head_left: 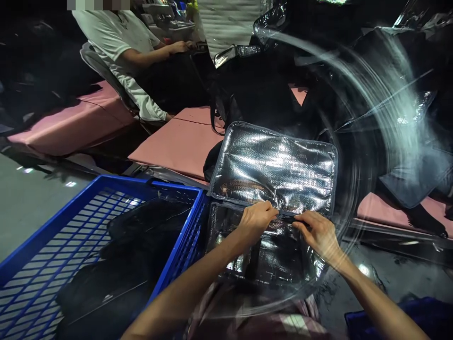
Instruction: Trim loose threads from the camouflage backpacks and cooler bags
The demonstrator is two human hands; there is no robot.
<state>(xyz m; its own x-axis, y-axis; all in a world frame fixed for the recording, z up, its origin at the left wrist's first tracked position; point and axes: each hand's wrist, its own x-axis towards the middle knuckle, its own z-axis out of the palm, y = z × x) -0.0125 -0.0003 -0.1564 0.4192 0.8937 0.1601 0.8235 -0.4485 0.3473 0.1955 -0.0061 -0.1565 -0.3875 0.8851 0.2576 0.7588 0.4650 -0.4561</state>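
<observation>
An insulated bag [276, 165] with shiny silver foil lining lies in front of me, its dark-edged lid panel folded back away from me. Its lower half rests near my lap and shows a crinkled foil inside. My left hand [260, 218] is closed, fingertips pinching the seam where lid and body meet. Just to its right, my right hand [316, 233] pinches the same dark edge between thumb and fingers. The fingertips of both hands are close together. Exactly which layers they grip is too small to make out.
At my left stands a blue plastic basket [101, 178] holding dark fabric pieces [116, 264]. Pink-topped surfaces [180, 141] lie beyond, with black bags [262, 89] piled on them. A co-worker [116, 52] in a light shirt sits at the upper left. Curved glare streaks cross the right side.
</observation>
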